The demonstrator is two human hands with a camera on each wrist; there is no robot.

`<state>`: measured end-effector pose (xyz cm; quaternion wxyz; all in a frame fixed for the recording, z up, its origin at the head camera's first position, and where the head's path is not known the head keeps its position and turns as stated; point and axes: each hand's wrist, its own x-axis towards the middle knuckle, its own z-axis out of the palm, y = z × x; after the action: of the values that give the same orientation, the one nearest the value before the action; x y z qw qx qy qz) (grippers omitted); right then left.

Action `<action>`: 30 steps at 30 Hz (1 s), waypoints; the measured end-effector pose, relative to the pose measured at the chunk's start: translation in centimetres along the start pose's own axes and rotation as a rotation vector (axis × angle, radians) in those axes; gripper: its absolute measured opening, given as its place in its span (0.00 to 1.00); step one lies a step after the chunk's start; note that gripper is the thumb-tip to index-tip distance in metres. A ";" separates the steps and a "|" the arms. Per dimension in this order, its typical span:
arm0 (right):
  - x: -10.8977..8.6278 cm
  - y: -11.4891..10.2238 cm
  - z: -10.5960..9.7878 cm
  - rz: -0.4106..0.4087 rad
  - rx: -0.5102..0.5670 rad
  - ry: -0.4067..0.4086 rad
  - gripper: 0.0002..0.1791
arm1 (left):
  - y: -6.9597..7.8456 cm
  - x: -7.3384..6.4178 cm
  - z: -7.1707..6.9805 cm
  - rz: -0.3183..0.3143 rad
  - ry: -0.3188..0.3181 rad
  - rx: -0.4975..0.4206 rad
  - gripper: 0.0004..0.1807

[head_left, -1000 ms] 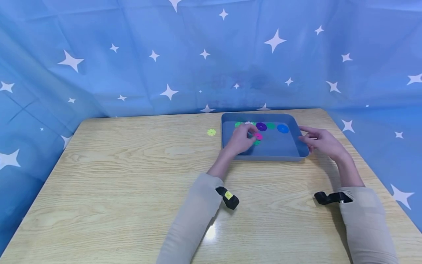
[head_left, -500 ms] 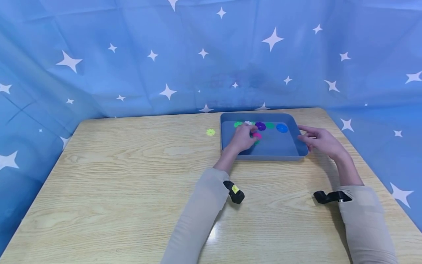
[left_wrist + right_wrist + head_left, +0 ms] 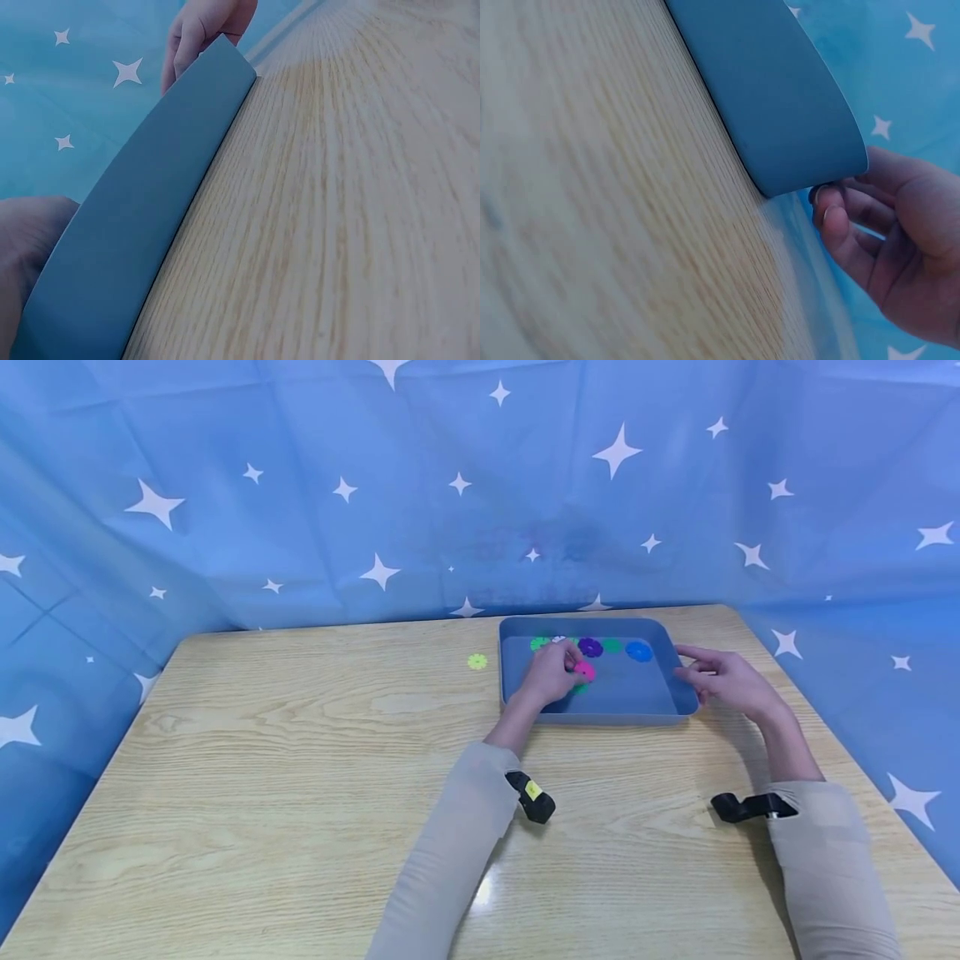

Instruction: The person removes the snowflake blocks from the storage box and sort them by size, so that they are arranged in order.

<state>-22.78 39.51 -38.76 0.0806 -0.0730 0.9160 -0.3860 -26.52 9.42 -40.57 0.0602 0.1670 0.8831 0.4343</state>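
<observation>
My left hand (image 3: 549, 673) reaches into a shallow blue-grey tray (image 3: 615, 720) and pinches a pink flower-shaped plastic disc (image 3: 585, 671) between thumb and fingers. A green disc (image 3: 580, 689) shows partly just below it. Along the tray's far side lie a purple disc (image 3: 590, 647), a blue disc (image 3: 639, 652), a white disc (image 3: 558, 640) and several green ones. My right hand (image 3: 731, 683) holds the tray's right edge, thumb over the rim; in the right wrist view its other fingers (image 3: 836, 225) curl by the outer corner. In the left wrist view, the tray wall (image 3: 142, 195) hides my left fingertips.
A yellow-green flower disc (image 3: 477, 662) lies on the wooden table (image 3: 300, 777), left of the tray. Behind the table's far edge hangs a blue curtain (image 3: 420, 510) with white stars. Black wrist cameras are strapped over both sleeves.
My left forearm has shifted slightly right. The pink disc, partly covered by the fingers before, now shows more fully in my left hand's pinch. My right hand has stayed at the tray's edge.
</observation>
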 end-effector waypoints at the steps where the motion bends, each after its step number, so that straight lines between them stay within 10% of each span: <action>1: 0.0 0.0 0.0 -0.001 0.002 0.000 0.34 | 0.0 0.0 0.0 0.000 0.003 -0.013 0.12; 11: 0.3 0.2 -0.3 0.001 0.009 -0.010 0.34 | 0.3 -0.5 -0.9 0.056 -0.006 -0.118 0.03; 30: 0.2 0.1 -0.5 -0.008 0.008 -0.023 0.34 | -1.0 -3.8 -7.3 0.106 0.089 -0.241 0.09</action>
<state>-23.13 39.88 -38.52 0.0898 -0.0806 0.9133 -0.3890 -25.01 2.05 -37.02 0.0175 0.1855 0.8162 0.5469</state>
